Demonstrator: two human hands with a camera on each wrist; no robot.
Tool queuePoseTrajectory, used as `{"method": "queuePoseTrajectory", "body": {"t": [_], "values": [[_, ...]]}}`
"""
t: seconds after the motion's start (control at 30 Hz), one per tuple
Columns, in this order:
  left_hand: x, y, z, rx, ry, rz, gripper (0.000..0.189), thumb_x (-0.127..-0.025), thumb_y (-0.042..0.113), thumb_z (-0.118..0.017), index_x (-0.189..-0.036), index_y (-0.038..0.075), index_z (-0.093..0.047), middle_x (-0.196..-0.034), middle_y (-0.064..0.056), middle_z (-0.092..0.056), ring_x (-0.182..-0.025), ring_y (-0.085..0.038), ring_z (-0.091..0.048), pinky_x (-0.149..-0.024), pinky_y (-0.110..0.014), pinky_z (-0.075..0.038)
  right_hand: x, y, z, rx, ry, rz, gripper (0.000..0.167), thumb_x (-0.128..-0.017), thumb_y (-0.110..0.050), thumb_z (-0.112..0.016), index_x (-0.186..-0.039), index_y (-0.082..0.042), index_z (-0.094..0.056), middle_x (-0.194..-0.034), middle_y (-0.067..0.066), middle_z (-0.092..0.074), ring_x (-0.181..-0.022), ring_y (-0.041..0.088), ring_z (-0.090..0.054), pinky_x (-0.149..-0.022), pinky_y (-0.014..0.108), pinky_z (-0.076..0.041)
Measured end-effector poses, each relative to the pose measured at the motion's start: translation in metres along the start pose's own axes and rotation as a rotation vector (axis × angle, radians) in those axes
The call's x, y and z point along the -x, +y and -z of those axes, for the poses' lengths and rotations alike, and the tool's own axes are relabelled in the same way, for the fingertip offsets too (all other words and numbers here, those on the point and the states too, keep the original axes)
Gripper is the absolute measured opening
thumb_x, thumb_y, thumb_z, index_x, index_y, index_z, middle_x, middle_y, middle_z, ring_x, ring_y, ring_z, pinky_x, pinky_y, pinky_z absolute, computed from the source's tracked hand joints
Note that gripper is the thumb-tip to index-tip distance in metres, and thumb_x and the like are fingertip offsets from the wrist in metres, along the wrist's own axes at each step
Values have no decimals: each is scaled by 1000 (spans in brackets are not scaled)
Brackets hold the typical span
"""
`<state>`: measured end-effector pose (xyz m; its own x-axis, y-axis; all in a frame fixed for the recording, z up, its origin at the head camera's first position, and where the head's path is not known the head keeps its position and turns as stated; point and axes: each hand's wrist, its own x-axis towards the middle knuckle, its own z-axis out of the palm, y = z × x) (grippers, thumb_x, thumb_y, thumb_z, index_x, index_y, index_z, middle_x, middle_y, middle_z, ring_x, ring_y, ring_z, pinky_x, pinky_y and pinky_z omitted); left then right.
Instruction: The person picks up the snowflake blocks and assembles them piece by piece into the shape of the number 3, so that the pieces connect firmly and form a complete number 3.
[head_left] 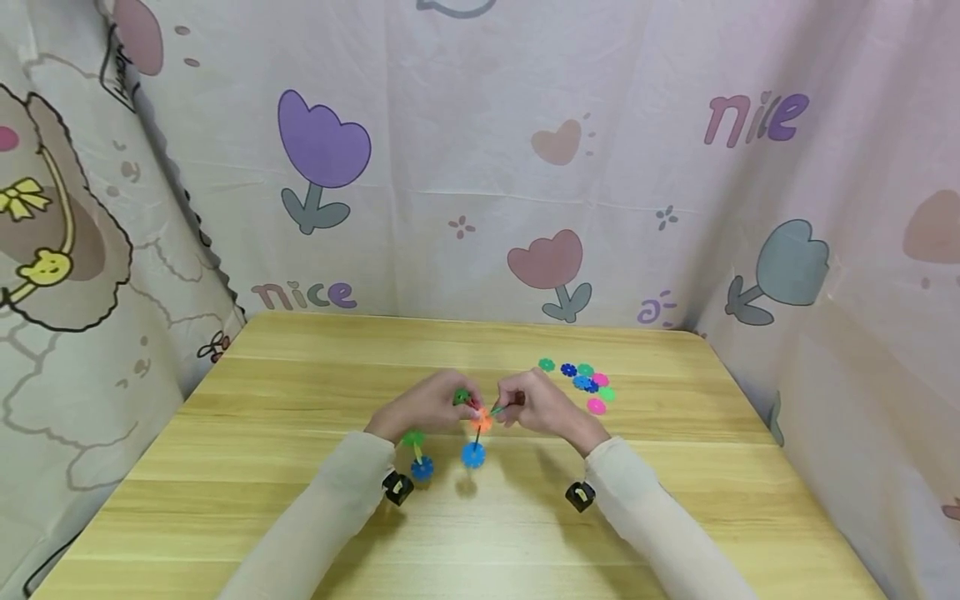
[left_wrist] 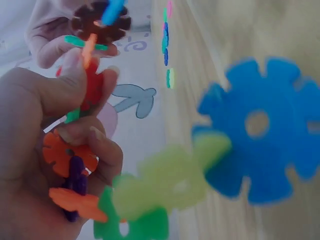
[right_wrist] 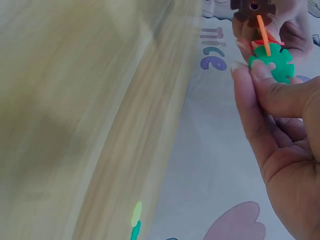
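Observation:
My left hand (head_left: 431, 404) pinches a red notched plastic disc (left_wrist: 94, 82) between thumb and fingertips. It belongs to a joined cluster of discs: orange, brown (right_wrist: 247, 12), purple, yellow (left_wrist: 165, 180), green and blue. One blue disc (head_left: 473, 455) hangs at the near end below an orange disc (head_left: 482, 421), and another blue disc (head_left: 422, 467) hangs further left. My right hand (head_left: 542, 402) pinches a green disc (right_wrist: 282, 65) by its edge between thumb and index finger. That disc's far edge meets the orange disc, close to the left fingertips.
Several loose discs (head_left: 596, 406) in green, blue and pink lie flat on the wooden table (head_left: 300, 367), beyond the right hand. Patterned cloth (head_left: 450, 167) hangs behind the table and along both sides.

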<state>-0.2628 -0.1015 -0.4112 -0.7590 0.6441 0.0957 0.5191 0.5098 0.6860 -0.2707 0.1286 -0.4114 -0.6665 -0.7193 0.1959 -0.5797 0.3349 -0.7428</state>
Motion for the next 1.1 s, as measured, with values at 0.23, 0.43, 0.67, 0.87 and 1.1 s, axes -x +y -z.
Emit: {"method": "queuePoseTrajectory", "body": {"t": [0.23, 0.43, 0.67, 0.87, 1.1], "values": [[-1, 5, 0, 1, -19, 5, 4, -94, 11, -75, -93, 12, -79, -90, 2, -75, -66, -7, -49, -72, -23, -51, 2, 4, 4, 36, 21, -27, 15, -90, 10, -71, -81, -2, -71, -83, 21, -75, -72, 38, -73, -68, 40, -64], [1, 6, 0, 46, -40, 51, 9, -92, 26, -79, -88, 17, -79, -81, 6, -71, -66, -7, -51, -65, -22, -49, 2, 5, 6, 103, 26, -36, 9, -90, -1, -76, -87, -9, -74, -83, 10, -77, -72, 30, -71, -64, 22, -58], [3, 4, -1, 7, -6, 68, 18, -98, 27, -72, -111, 15, -77, -89, 5, -72, -77, -12, -61, -74, -30, -53, 11, 11, 27, 170, 136, -55, 11, -95, -5, -72, -106, -4, -75, -91, 14, -77, -77, 28, -74, -69, 21, -59], [10, -3, 1, -16, 11, 122, 37, -101, 31, -68, -131, 10, -69, -99, 3, -71, -87, -14, -62, -82, -36, -55, 32, 34, 58, 178, 242, -200, 14, -95, 0, -69, -108, 2, -73, -92, 20, -75, -77, 36, -73, -66, 24, -59], [13, -8, 1, -20, 18, 112, 37, -102, 32, -66, -131, 9, -69, -107, 3, -74, -99, -12, -66, -92, -40, -57, 51, 59, 74, 320, 212, -383, 14, -93, -2, -70, -106, 2, -73, -103, 18, -76, -90, 28, -71, -85, 42, -60]]}}
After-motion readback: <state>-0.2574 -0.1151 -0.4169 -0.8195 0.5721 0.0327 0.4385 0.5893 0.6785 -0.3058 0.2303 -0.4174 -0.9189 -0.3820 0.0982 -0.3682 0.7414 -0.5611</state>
